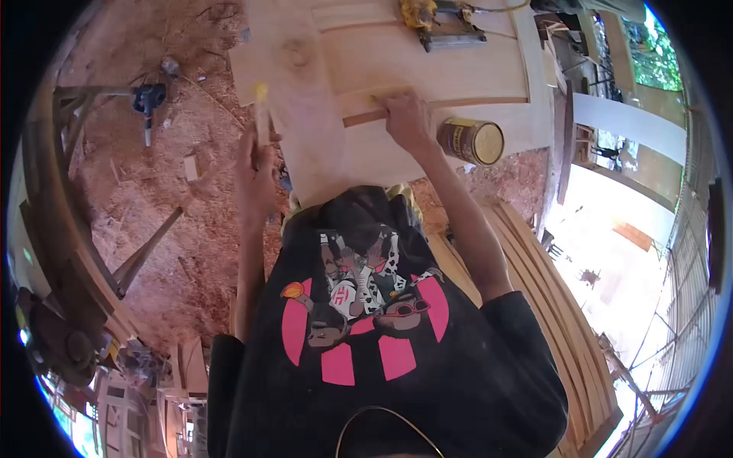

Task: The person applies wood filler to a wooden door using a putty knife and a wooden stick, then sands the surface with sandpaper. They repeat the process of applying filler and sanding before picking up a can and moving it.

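Wooden panel boards (313, 153) stretch out in front of my body. On the left, my left hand (258, 172) is closed around a pale, stick-like object (263, 126) with a yellow end, beside the board's left edge. My right hand (408, 118) rests on the panel with its fingers bent together over a narrow brown strip (365, 119); whatever its fingertips hold is too small to make out. Just right of that wrist, a round can (471, 141) with a yellowish lid lies tilted or stands on the panel, touching neither hand.
A yellow nail gun (439, 23) with a hose lies at the panel's far end. A dark power tool (149, 99) is at the left above the shavings-covered ground (145, 198). Long stacked planks (534, 305) run along my right side. Wooden frames stand at lower left.
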Available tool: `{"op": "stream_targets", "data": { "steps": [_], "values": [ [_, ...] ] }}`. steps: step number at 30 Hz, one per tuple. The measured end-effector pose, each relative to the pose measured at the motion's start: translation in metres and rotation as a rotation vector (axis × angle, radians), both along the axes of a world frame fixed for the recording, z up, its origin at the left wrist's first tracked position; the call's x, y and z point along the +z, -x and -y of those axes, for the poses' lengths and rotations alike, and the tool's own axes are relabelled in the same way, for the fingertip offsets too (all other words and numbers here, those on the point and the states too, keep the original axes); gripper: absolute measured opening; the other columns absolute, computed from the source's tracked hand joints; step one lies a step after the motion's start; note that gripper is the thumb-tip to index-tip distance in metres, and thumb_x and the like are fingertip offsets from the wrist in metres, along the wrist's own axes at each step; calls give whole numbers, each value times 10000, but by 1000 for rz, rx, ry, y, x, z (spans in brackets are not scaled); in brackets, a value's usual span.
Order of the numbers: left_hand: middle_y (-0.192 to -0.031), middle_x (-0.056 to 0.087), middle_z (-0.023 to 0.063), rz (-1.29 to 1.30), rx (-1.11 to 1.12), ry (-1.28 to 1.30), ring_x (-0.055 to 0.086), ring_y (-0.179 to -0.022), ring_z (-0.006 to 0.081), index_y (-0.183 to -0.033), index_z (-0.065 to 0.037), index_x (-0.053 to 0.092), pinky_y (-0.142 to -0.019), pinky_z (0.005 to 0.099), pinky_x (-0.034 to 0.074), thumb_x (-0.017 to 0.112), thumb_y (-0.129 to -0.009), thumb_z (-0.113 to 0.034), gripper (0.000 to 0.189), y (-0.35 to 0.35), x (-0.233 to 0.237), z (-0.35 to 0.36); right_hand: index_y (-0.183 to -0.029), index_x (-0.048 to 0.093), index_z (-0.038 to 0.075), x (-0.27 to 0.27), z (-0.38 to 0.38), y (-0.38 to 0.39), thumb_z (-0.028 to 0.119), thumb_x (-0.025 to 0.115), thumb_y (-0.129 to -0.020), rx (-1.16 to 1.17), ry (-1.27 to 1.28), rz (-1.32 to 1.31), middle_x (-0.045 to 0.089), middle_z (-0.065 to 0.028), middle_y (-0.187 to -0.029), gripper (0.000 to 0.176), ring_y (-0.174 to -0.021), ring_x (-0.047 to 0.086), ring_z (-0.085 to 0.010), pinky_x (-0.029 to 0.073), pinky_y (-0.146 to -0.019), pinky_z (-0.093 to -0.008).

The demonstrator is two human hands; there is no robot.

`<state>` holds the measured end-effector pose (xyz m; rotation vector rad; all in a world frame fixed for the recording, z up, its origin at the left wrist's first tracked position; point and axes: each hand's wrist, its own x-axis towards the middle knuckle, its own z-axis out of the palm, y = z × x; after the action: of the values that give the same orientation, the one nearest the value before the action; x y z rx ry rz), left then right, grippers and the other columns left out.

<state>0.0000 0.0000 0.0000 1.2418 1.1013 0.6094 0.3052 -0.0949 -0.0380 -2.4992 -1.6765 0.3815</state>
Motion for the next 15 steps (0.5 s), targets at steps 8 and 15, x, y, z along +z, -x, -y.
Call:
{"op": "stream_targets", "data": {
  "steps": [8, 15],
  "values": [
    [-934, 646, 41, 233, 21, 289, 503, -648, 62, -1302, -11, 540, -528, 218, 437, 458, -1105, -137, 248, -23, 15, 9, -1130, 797, 134, 76, -19, 57, 50, 662, -861, -4, -581, -472, 706, -121, -1017, 313, -939, 668, -302, 555, -784, -434],
    [-791, 559, -1, 370, -138, 536, 462, -561, 50, -1185, -27, 549, -479, 203, 359, 466, -1120, -249, 245, -48, 54, 14, -1257, 750, 114, 71, -19, 97, 96, 693, -759, 344, -798, -97, 595, -40, -1051, 502, -938, 611, -246, 513, -840, -386]
  ]
}}
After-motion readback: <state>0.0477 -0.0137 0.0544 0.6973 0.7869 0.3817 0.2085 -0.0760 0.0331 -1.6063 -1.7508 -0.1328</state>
